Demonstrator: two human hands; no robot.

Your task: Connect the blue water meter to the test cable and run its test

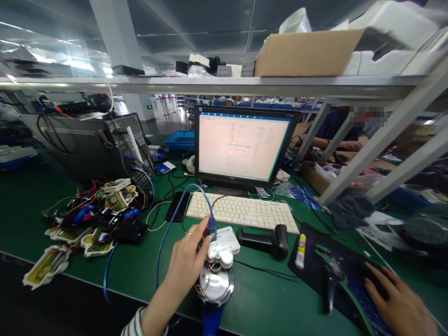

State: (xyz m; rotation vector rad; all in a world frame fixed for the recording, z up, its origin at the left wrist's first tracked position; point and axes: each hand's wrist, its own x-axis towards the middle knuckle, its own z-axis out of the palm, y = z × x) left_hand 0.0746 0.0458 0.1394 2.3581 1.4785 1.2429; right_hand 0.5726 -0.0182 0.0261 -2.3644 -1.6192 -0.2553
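My left hand (187, 256) is closed, thumb and fingers pinching the blue cable plug (212, 227) at the edge of a white plastic module (226, 241). The blue cable (164, 228) loops up and back down to the left. Just below the module lies a round silvery device (217, 283) with thin wires and a blue part under it. At the far right, my right hand (402, 298) rests over a dark computer mouse (376, 280), its fingers curved along it. The mouse is partly hidden by the hand.
A monitor (241, 144) stands behind a white keyboard (241, 210). A black barcode scanner (268, 240), a glue stick-like tube (300, 252) and a hand tool (331, 275) lie rightward. Wired circuit modules (105, 205) pile up left, near a phone (178, 206). Another person's arm (332, 143) shows behind.
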